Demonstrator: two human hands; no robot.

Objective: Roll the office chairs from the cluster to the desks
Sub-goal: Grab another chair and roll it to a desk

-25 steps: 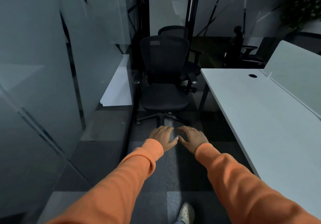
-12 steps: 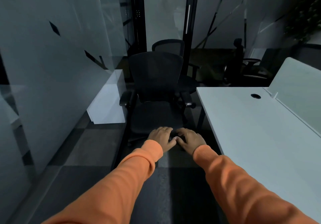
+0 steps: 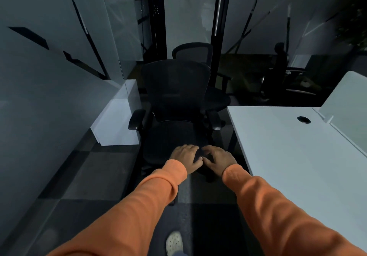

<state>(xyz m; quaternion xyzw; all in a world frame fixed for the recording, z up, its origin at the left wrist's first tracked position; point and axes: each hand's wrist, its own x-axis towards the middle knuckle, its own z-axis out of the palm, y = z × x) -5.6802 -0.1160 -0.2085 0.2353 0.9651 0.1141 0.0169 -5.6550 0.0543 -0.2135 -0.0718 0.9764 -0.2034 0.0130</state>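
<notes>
The black office chair (image 3: 174,88) is seen straight ahead of both hands, its seat turned toward the person and its backrest away. Its front-to-back line is thus laid along the aisle between the glass wall (image 3: 49,96) on the left and the white desk (image 3: 288,156) on the right. The left hand (image 3: 185,157) and the right hand (image 3: 218,159) are held out side by side, thumbs almost meeting, over the front edge of the seat. The fingers are loosely bent and nothing is seen to be grasped; whether the seat is touched cannot be told in the dim light. Neither hand is plainly nearer. The armrests are set further off, one to each side. A second chair (image 3: 192,51) is parked just behind the first. It is judged that the chair must be gripped, drawn back and turned rightward to the desk
</notes>
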